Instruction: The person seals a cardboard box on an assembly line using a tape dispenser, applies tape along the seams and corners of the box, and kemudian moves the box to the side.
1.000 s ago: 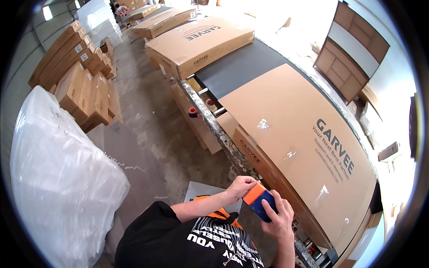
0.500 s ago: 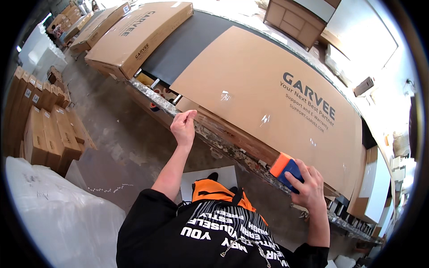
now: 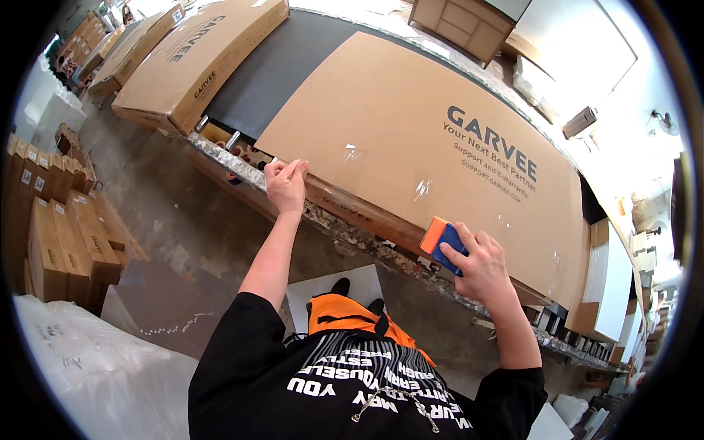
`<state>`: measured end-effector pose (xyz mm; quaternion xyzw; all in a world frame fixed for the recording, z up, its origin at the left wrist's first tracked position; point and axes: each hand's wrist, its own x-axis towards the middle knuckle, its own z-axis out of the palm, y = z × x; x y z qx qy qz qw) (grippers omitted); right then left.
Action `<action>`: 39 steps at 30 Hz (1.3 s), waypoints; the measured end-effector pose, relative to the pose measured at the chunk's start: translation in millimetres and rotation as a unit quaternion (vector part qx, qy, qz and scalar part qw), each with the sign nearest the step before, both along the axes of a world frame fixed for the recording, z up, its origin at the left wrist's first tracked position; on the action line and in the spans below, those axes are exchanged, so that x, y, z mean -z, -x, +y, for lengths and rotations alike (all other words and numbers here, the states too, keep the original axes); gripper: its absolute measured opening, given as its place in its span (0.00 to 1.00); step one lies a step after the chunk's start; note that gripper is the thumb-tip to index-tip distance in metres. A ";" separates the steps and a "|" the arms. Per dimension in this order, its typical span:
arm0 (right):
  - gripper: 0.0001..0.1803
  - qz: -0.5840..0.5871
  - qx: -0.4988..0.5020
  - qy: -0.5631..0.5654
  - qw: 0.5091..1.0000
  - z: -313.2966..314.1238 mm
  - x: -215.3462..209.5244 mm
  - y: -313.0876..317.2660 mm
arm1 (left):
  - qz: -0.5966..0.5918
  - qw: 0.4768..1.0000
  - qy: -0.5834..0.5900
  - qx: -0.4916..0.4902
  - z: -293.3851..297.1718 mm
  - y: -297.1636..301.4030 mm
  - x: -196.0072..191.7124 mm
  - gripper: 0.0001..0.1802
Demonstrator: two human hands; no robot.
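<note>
A large flat cardboard carton [image 3: 381, 110] with dark print on its top lies lengthwise across the conveyor in front of me. My left hand [image 3: 287, 188] is closed at its near left corner, fingertips at the cardboard edge. Anything pinched between them is hidden. A blue and orange block-shaped hand tool [image 3: 442, 246] is gripped in my right hand [image 3: 480, 265], with its orange end pointing left. Hand and tool are at the carton's near long edge, right of its middle. Shiny clear patches show on the top near that edge.
Another printed carton [image 3: 194, 62] sits farther left along the dark conveyor belt [image 3: 282, 62]. Narrow boxes [image 3: 70, 249] stand stacked at the left, behind a plastic-wrapped bundle [image 3: 99, 367]. Beyond the conveyor stands a brown cabinet [image 3: 462, 29]. White-sided cartons [image 3: 612, 282] are at right.
My left hand has moved up to the carton's near left corner. The right hand has brought the tool forward, closer against the near edge. The whole view has shifted slightly.
</note>
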<state>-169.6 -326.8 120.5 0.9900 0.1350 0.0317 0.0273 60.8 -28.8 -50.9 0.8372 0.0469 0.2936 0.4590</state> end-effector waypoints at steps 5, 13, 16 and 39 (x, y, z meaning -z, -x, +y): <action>0.28 0.094 0.025 0.054 0.994 14.9 10.2 -18.5 | -0.028 0.997 0.067 -0.010 -9.0 -6.5 18.1 0.12; 0.29 0.081 0.055 0.023 0.995 22.7 16.3 -19.0 | -0.006 0.990 0.133 -0.044 -36.5 -19.2 31.4 0.30; 0.29 0.073 0.050 -0.014 0.996 19.9 14.7 -18.3 | -0.045 0.990 0.133 -0.019 -31.1 -28.2 37.7 0.34; 0.15 0.261 0.264 0.098 0.923 -280.7 19.6 217.7 | -0.047 0.786 -0.546 0.285 -166.7 91.5 -3.7 0.34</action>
